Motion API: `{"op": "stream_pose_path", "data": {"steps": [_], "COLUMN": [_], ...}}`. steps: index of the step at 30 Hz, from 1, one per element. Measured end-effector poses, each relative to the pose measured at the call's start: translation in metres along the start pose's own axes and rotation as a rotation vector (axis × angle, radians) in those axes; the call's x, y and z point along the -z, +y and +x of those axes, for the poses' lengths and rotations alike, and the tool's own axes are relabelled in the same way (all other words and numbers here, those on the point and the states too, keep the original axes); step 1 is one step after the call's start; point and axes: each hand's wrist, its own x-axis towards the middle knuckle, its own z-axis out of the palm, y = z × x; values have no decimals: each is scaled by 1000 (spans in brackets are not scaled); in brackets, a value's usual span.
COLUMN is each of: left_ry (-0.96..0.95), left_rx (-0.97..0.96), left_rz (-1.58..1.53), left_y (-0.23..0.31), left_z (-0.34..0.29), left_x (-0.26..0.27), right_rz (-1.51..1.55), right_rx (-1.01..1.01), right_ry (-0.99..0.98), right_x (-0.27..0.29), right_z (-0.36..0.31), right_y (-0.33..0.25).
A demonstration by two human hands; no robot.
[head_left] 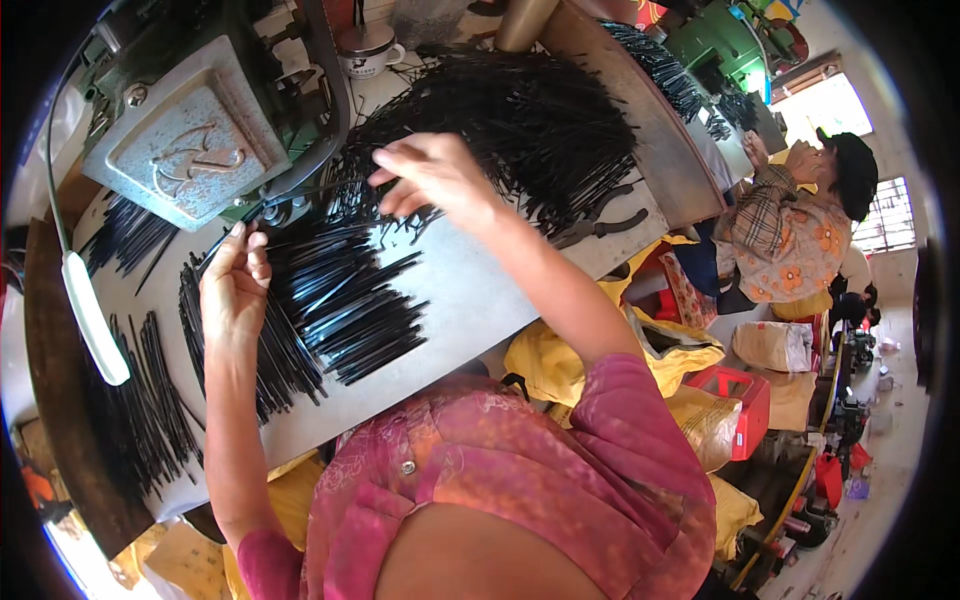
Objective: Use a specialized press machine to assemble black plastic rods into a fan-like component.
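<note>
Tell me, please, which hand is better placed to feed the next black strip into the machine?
The right hand: it already pinches a strip at the tangled pile, close to the machine. The left hand rests on the straight strips.

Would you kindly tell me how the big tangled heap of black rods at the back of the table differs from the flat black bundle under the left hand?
The tangled heap of thin black rods is larger and messy, its rods crossing at many angles; the flat bundle of black rods is smaller, with rods lying mostly parallel. The right hand reaches at the heap's edge, while the left hand rests on the bundle. Both lie on the grey metal table and look like the same thin black stock.
</note>
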Motion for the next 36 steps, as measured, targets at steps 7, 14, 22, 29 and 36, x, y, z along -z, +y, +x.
{"op": "stream_pose_path", "data": {"steps": [7,14,22,29,36], "left_ry": [24,-125,-18,6,-18], "left_rx": [63,15,-51,-52,-59], "left_rz": [98,170,398,470,443], "left_y": [9,5,-3,2,2], "left_z": [-8,-16,-22,-28,-28], "left_x": [-8,-11,-15,-15,-14], "right_rz": [-1486,-1524,-992,-182,-109], "right_rx": [500,811,800,173,55], "right_ry": [137,156,-82,-252,-282], "right_x": [76,42,-52,-66,-70], "right_z": [-10,-5,-2,20,20], "right_y": [2,2,1,13,8]}}
